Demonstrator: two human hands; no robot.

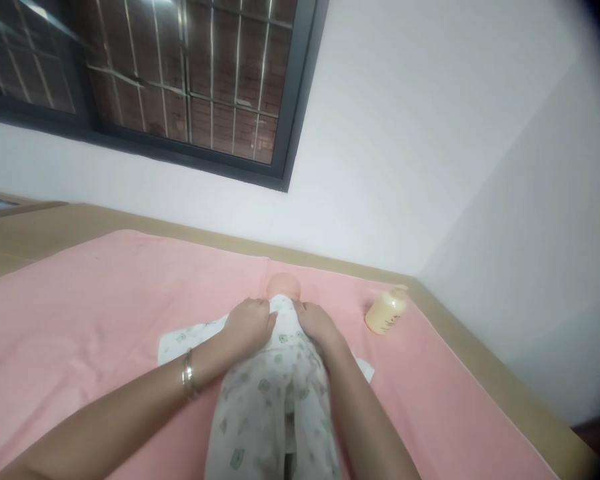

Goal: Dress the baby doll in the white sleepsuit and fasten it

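Note:
A doll-like figure lies on a pink cloth, its round bald head pointing away from me. White clothing with small green prints covers its body, and one sleeve stretches out to the left. My left hand is closed on the clothing at the left shoulder, a silver bracelet on that wrist. At the right shoulder, my right hand is closed on the clothing too. Both hands sit just below the head.
The pink cloth is spread over a tan surface. A pale yellow pump bottle stands at the right. Behind are a white wall and a dark-framed window with metal bars.

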